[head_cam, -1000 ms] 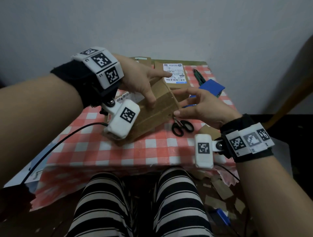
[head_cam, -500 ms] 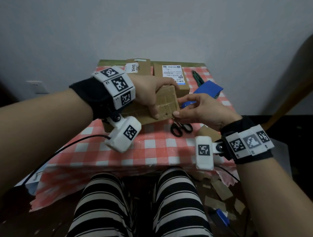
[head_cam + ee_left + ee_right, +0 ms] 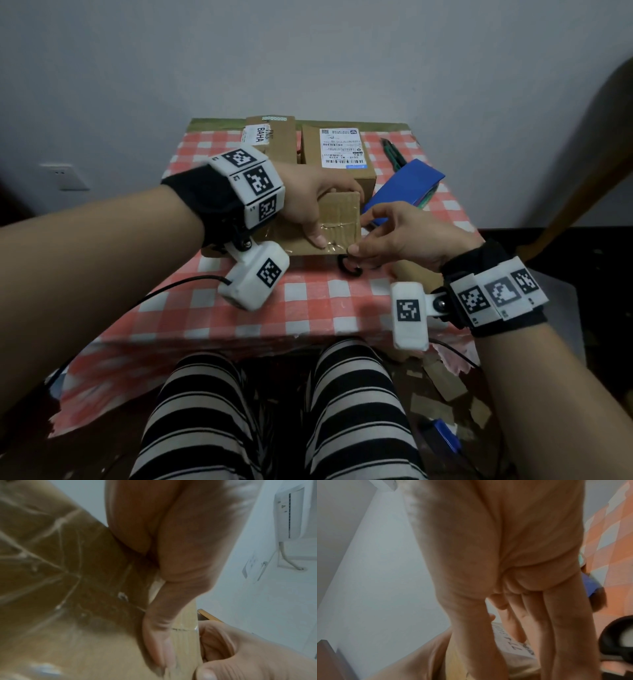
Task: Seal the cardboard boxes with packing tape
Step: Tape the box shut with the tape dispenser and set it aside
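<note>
Cardboard box [image 3: 329,222] tipped up off the checked tabletop [image 3: 308,301]: my left hand [image 3: 308,202] clamps it steady while my right hand [image 3: 394,236] pinches the clear tape [image 3: 337,240] end at its corner, smoothing the seal.

small brown box [image 3: 337,219], taped, tilted on table
</note>
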